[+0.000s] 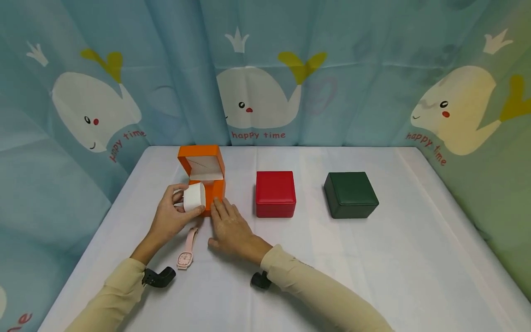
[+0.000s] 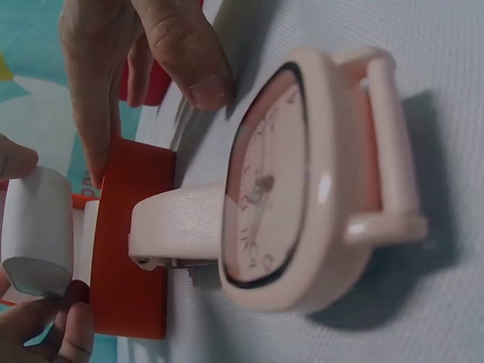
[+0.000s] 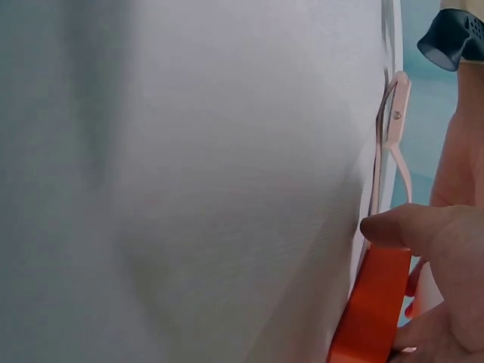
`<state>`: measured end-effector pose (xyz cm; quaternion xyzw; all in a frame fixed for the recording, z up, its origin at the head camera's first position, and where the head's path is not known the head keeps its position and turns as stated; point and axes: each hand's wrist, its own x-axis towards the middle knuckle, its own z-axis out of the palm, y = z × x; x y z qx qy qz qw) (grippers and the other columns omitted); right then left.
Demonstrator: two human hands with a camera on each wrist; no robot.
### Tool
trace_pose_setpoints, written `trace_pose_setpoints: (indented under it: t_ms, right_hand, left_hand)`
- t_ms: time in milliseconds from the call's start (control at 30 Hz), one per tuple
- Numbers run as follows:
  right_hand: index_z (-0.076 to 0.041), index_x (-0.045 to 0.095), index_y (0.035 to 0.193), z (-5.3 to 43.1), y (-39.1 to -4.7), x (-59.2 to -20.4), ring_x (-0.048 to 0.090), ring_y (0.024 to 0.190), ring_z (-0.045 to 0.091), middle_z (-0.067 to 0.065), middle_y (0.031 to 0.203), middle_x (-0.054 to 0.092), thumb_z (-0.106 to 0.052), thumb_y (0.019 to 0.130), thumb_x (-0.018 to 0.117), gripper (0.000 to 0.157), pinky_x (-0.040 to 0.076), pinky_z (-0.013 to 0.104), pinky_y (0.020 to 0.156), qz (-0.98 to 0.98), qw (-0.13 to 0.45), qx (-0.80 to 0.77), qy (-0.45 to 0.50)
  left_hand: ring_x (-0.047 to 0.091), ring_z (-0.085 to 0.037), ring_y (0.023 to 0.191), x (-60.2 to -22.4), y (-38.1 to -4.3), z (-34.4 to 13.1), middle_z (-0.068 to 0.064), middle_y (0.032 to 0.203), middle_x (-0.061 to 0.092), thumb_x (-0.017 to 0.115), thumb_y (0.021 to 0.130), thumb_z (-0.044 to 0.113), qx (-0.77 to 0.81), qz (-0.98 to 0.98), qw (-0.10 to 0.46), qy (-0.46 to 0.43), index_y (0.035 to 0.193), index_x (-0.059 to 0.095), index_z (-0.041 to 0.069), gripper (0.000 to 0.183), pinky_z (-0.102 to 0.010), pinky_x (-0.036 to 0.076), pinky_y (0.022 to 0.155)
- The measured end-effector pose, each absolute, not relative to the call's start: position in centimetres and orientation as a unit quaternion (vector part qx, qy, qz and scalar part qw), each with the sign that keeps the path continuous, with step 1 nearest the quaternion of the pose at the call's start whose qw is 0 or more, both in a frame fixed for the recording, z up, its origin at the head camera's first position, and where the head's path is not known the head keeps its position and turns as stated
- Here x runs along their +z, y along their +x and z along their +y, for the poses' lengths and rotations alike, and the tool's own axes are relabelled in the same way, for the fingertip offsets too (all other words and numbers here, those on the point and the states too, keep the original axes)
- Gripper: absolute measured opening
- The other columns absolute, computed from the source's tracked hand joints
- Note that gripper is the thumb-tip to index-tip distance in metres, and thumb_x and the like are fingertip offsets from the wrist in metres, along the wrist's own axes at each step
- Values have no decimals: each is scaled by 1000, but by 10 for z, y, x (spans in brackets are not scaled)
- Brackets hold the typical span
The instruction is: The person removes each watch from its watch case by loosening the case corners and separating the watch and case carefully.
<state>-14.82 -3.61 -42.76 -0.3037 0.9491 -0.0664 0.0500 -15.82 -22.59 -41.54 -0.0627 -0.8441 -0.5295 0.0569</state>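
Note:
My left hand point(image 1: 176, 213) pinches a white watch cushion point(image 1: 194, 197) between thumb and fingers, just over the open orange watch box point(image 1: 201, 151). In the left wrist view the cushion point(image 2: 38, 231) shows its rounded end beside the orange wall point(image 2: 132, 242). My right hand point(image 1: 233, 229) lies with fingers extended, its fingertips at the box's right front side. A pink wristwatch point(image 1: 185, 259) rests on the table in front of the box, dial up, its strap reaching toward the box. The raised lid has a white lining.
A closed red box point(image 1: 275, 194) stands right of the orange one, and a closed dark green box point(image 1: 351, 195) farther right. The white-covered table point(image 1: 298, 286) ends at a blue curtain point(image 1: 265, 55) printed with whales. Black wrist cameras sit below each forearm.

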Motion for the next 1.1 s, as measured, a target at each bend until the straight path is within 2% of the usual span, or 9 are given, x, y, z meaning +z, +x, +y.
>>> trace_pose_setpoints:
  t_ms: [167, 400, 633, 900, 1100]
  right_hand:
    - [2, 26, 159, -40, -148, -424, 17, 152, 31, 16, 166, 18, -47, 96, 67, 90, 16, 36, 120, 949, 67, -84, -296]
    - [4, 21, 159, -44, -144, -421, 17, 152, 31, 17, 167, 12, -45, 96, 68, 92, 15, 34, 120, 945, 97, -131, -283]
    - [4, 21, 159, -42, -142, -418, 16, 152, 31, 17, 168, 12, -43, 96, 67, 91, 15, 34, 120, 945, 105, -134, -280]
    - [3, 22, 159, -38, -144, -415, 16, 153, 29, 15, 168, 12, -42, 98, 66, 88, 13, 32, 120, 942, 111, -131, -288]
    - [4, 25, 158, -36, -145, -413, 19, 152, 29, 16, 167, 15, -39, 98, 66, 84, 14, 32, 120, 941, 102, -126, -298]
  left_hand:
    - [59, -30, 91, -416, -159, -228, -29, 133, 56, 80, 88, 6, -531, -844, 51, -57, 142, 34, -5, 71, -18, 51, 71]
    - [61, -26, 89, -417, -161, -230, -30, 133, 56, 80, 88, 5, -533, -842, 54, -66, 142, 34, -5, 71, -18, 53, 71]
    - [61, -34, 95, -414, -162, -231, -31, 135, 54, 79, 88, 4, -537, -839, 43, -77, 142, 34, -5, 72, -17, 52, 73]
    - [62, -34, 89, -406, -171, -239, -32, 134, 54, 81, 87, 11, -452, -886, 4, -102, 141, 37, -1, 71, -26, 53, 72]
    - [62, -36, 93, -405, -181, -241, -32, 135, 54, 82, 85, 12, -436, -893, -5, -114, 139, 38, -2, 71, -35, 55, 75]
